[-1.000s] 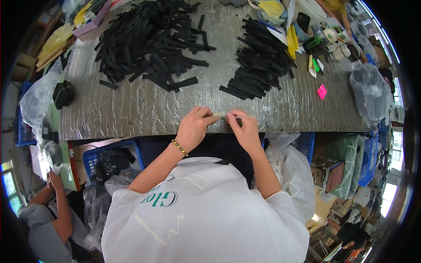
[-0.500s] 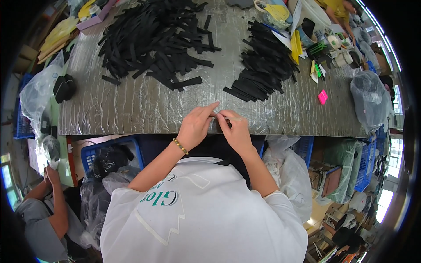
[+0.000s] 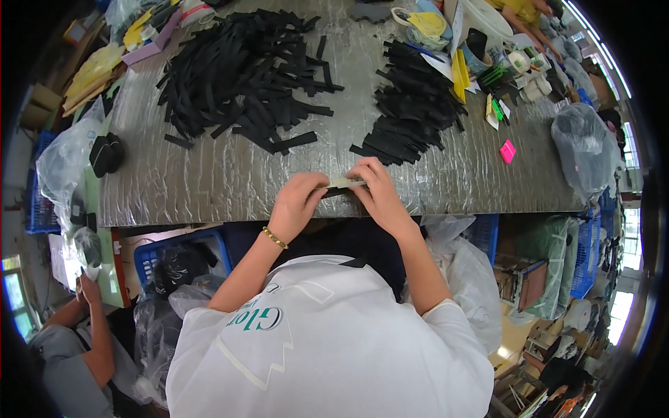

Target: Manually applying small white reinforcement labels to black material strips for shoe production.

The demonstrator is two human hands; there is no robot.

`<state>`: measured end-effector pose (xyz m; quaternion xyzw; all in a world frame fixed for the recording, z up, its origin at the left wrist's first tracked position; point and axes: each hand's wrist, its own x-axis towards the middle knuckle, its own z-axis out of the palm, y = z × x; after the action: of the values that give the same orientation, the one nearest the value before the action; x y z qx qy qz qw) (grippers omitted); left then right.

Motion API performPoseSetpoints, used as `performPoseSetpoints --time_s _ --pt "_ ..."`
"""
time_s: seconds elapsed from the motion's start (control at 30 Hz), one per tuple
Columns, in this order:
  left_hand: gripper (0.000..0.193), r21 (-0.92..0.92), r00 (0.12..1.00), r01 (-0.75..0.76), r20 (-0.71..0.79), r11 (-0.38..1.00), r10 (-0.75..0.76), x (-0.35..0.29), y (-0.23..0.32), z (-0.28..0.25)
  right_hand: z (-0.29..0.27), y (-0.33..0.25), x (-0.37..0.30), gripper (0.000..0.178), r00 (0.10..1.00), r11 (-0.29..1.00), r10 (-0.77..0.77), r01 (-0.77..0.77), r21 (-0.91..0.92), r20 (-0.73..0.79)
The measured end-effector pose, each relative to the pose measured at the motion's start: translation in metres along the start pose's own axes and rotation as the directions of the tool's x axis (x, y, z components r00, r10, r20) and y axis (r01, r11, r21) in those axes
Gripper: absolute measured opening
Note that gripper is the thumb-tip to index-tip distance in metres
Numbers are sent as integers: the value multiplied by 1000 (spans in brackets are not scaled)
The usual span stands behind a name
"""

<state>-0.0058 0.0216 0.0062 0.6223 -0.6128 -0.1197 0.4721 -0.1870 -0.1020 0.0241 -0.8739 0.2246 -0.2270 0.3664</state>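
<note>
Near the front edge of the table, my left hand [image 3: 298, 200] and my right hand [image 3: 377, 194] pinch opposite ends of a short pale strip [image 3: 339, 183]. It looks thin and flat; whether it is tape, paper or a ruler I cannot tell. Just under it shows a piece of black strap [image 3: 336, 192], partly hidden by my fingers. Beyond my hands on the left lies a large tangled pile of black straps [image 3: 230, 76]. A second pile of black straps [image 3: 414, 104], laid more in line, is just past my right hand.
The table [image 3: 209, 188] has a shiny wrinkled cover. A pink block [image 3: 507, 151] lies to the right, near containers and stationery. Plastic bags [image 3: 584, 150] bulge at the right edge. Another person [image 3: 83, 341] works at the lower left. Blue crates [image 3: 146, 254] stand below the table.
My hands have moved apart, and the pale strip now shows stretched between them. The black piece under it has come into view. The whole view has shifted slightly.
</note>
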Motion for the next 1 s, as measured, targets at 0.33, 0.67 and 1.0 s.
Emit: performPoseSetpoints --time_s 0.33,0.67,1.0 --pt "17 -43 944 231 -231 972 -234 -3 -22 -42 4 21 -10 21 988 890 -60 -10 -455 -140" --pt "18 -43 887 292 -361 955 -287 0 -24 -56 57 17 95 15 965 938 -211 155 -310 -156" --pt "17 -154 942 223 -220 963 -253 -1 -13 -46 43 12 34 14 937 875 -325 246 -417 -128"
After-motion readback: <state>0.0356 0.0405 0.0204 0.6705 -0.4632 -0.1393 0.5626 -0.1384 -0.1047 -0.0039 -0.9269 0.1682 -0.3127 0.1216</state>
